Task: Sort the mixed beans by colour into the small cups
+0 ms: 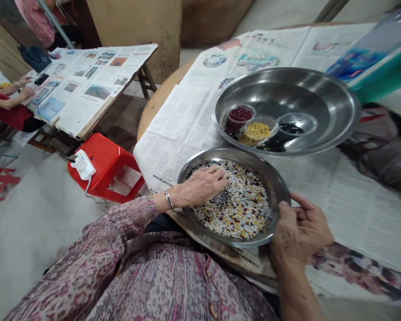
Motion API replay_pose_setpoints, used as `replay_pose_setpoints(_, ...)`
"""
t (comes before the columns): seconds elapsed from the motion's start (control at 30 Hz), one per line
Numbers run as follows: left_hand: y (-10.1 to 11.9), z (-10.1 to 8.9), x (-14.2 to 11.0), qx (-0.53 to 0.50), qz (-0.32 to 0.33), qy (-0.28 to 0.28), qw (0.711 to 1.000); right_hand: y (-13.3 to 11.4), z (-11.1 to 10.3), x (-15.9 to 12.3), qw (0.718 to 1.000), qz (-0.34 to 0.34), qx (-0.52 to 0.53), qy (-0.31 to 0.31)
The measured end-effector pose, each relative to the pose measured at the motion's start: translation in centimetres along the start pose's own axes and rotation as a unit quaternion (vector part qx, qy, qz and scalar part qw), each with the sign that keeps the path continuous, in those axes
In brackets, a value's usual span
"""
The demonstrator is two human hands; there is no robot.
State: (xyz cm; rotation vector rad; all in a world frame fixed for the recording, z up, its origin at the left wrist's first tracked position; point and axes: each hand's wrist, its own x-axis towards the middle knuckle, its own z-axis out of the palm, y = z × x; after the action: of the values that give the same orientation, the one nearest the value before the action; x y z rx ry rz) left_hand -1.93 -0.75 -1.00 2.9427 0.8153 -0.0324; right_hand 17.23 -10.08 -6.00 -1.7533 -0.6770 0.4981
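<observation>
A steel plate [276, 183] heaped with mixed white, yellow and dark red beans [237, 209] sits at the near edge of a round table covered in newspaper [183, 120]. My left hand [200, 185] rests in the beans, fingers curled together in a pinch. My right hand [299, 229] grips the plate's right rim. Behind stands a large steel basin [321, 96] holding three small cups: red beans [239, 115], yellow beans [258, 130] and black beans [290, 128].
A red plastic stool [108, 167] with a white charger [83, 164] stands left of the table. A second newspaper-covered table [90, 84] is further left, where another person's hands [23, 87] are at work. A blue-green package [377, 58] lies at the far right.
</observation>
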Motion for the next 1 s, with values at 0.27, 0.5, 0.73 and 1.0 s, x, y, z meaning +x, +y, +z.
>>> replay_pose_setpoints(0.27, -0.4, -0.2, -2.1, 0.022, -0.123, -0.009, 0.992, -0.4, 0.1, -0.2, 1.000, 0.019, 0.002, 0.002)
replay_pose_setpoints(0.5, 0.1, 0.6, 1.0, -0.009, -0.044, 0.029, 0.999, 0.2, -0.1, 0.0, 1.000, 0.006, 0.009, 0.000)
replay_pose_setpoints(0.73, -0.9, 0.0, -0.3, 0.026, -0.072, 0.015, 0.997, 0.2, -0.1, 0.0, 1.000, 0.006, -0.003, -0.003)
replay_pose_setpoints(1.0, -0.4, -1.5, -4.7, -0.078, -0.178, 0.044, 0.980, -0.1, 0.0, 0.0, 1.000, 0.003, -0.004, 0.006)
